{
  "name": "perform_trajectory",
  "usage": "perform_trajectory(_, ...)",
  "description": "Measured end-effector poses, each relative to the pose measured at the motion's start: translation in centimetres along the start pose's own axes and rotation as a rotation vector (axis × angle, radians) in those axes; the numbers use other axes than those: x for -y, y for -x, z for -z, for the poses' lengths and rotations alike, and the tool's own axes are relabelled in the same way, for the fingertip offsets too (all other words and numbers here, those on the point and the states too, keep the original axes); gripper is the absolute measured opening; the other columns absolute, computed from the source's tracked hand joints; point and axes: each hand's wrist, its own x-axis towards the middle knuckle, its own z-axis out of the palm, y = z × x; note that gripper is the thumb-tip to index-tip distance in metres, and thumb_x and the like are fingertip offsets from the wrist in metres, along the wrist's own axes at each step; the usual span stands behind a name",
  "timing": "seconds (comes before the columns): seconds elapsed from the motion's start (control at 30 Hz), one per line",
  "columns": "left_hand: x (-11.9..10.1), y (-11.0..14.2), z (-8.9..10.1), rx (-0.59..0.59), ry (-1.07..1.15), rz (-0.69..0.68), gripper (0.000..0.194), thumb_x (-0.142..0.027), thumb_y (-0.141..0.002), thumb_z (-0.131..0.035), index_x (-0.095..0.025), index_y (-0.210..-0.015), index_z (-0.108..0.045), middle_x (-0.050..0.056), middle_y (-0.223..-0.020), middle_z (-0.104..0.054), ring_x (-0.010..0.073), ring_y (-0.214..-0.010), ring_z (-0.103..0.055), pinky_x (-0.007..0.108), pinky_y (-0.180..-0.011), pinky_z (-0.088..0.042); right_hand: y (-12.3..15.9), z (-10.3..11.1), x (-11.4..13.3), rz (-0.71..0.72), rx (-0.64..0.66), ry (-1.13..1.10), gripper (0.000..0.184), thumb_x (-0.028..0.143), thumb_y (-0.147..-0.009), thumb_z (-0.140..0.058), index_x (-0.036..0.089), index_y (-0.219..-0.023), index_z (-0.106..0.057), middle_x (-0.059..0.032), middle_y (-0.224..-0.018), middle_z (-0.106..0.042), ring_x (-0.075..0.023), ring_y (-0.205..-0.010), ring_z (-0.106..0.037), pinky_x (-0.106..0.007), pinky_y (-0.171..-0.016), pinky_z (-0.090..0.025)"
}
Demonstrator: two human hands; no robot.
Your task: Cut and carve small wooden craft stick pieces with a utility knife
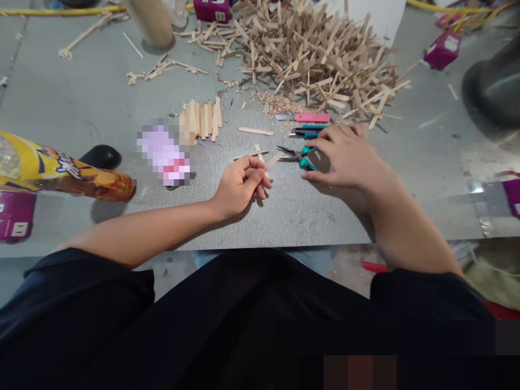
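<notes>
My left hand (242, 185) is closed in a pinch on a small flat wooden craft stick (274, 160), which points up and to the right. Just beyond those fingers, a few more sticks lie crossed on the table. My right hand (345, 154) has its thumb and forefinger around the teal handles of needle-nose pliers (299, 156). The pliers' jaws are slightly apart and point left, toward the stick. Above them lie a blue utility knife (311, 131) and a pink-handled knife (312, 117). A single stick (255, 131) rests to their left.
A large heap of wooden sticks (320, 51) covers the back of the grey table (227, 233). A short row of sticks (201, 120) lies beside a blurred phone (166, 154). A yellow-labelled bottle (65, 168) lies at left; a dark rounded object (493, 89) stands at right.
</notes>
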Motion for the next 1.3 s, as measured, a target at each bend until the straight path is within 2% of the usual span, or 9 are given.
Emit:
perform_trajectory(0.13,0.1,0.0,0.1,-0.026,0.095,-0.012,0.039,-0.051,-0.107,-0.083,-0.023,-0.109,-0.055,-0.002,-0.081,-0.084,0.012,-0.054,-0.074,0.025,-0.05,-0.063,-0.1,-0.4,0.3,-0.011,0.014,0.003,0.043,0.062,-0.103,-0.074,0.026,-0.125,-0.083,-0.0177,-0.13,-0.076,-0.0473,-0.127,-0.069,-0.068,-0.116,-0.045)
perform_trajectory(0.23,0.0,0.0,0.0,-0.06,0.147,-0.019,0.043,-0.054,-0.105,-0.085,-0.024,-0.107,-0.054,-0.002,-0.078,-0.083,0.0116,-0.052,-0.072,0.022,-0.048,-0.058,-0.1,-0.3,0.2,0.015,0.007,0.071,0.033,0.049,-0.105,-0.072,0.022,-0.12,-0.081,-0.0187,-0.129,-0.076,-0.0455,-0.125,-0.069,-0.068,-0.116,-0.046)
perform_trajectory(0.4,0.0,-0.2,-0.3,-0.131,0.207,-0.021,0.038,-0.049,-0.109,-0.081,-0.026,-0.105,-0.051,-0.004,-0.071,-0.078,0.0112,-0.048,-0.064,0.023,-0.044,-0.047,0.3,0.0,-0.5,0.001,-0.104,0.039,0.045,0.045,-0.108,-0.064,0.021,-0.147,-0.067,-0.0255,-0.152,-0.071,-0.0485,-0.14,-0.068,-0.072,-0.118,-0.053)
perform_trajectory(0.53,0.4,-0.7,-0.2,-0.171,0.263,-0.067,0.026,-0.031,-0.115,-0.07,-0.027,-0.098,-0.05,-0.012,-0.057,-0.054,0.0075,-0.044,-0.037,0.021,-0.044,-0.027,-0.3,-0.2,0.6,0.038,-0.104,-0.066,0.055,0.039,-0.109,-0.056,0.021,-0.161,-0.059,-0.0251,-0.151,-0.074,-0.0467,-0.139,-0.073,-0.071,-0.115,-0.061)
perform_trajectory(0.6,0.6,-0.9,-0.1,-0.189,0.282,-0.071,0.027,-0.03,-0.114,-0.07,-0.027,-0.097,-0.05,-0.013,-0.057,-0.046,0.008,-0.046,-0.033,0.022,-0.047,-0.024,-0.9,-0.3,2.0,0.077,-0.097,-0.058,0.056,0.034,-0.11,-0.052,0.021,-0.164,-0.059,-0.0243,-0.154,-0.073,-0.0458,-0.146,-0.071,-0.071,-0.119,-0.06)
perform_trajectory(0.73,0.8,-1.2,0.0,-0.246,0.289,-0.108,0.033,-0.043,-0.109,-0.079,-0.028,-0.1,-0.051,-0.014,-0.059,-0.041,0.0093,-0.05,-0.031,0.024,-0.049,-0.023,-2.0,-0.9,4.7,0.075,-0.209,0.021,0.053,0.04,-0.115,-0.054,0.017,-0.162,-0.064,-0.0258,-0.147,-0.077,-0.0455,-0.137,-0.074,-0.067,-0.118,-0.061)
perform_trajectory(0.97,0.8,-1.2,0.0,-0.238,0.307,-0.188,0.053,-0.069,-0.099,-0.089,-0.027,-0.099,-0.055,-0.013,-0.059,-0.039,0.0091,-0.05,-0.026,0.025,-0.048,-0.021,-1.8,-2.4,7.2,0.08,-0.389,0.133,0.034,0.044,-0.116,-0.065,0.02,-0.137,-0.075,-0.0199,-0.121,-0.084,-0.0399,-0.109,-0.079,-0.056,-0.095,-0.064)
perform_trajectory(1.13,0.8,-1.0,0.0,-0.252,0.297,-0.207,0.046,-0.063,-0.099,-0.091,-0.025,-0.101,-0.066,-0.011,-0.061,-0.042,0.008,-0.05,-0.029,0.026,-0.048,-0.023,-0.8,-2.1,8.0,0.096,-0.402,0.162,0.029,0.04,-0.114,-0.069,0.023,-0.137,-0.074,-0.0179,-0.123,-0.084,-0.039,-0.108,-0.078,-0.055,-0.094,-0.061)
perform_trajectory(1.3,0.4,-1.0,0.2,-0.232,0.222,-0.187,0.041,-0.056,-0.097,-0.095,-0.024,-0.097,-0.071,-0.008,-0.062,-0.045,0.0099,-0.054,-0.044,0.026,-0.05,-0.034,-0.4,-1.8,7.9,0.127,-0.445,0.161,0.033,0.039,-0.111,-0.072,0.021,-0.139,-0.074,-0.0192,-0.124,-0.083,-0.0402,-0.11,-0.079,-0.056,-0.095,-0.058)
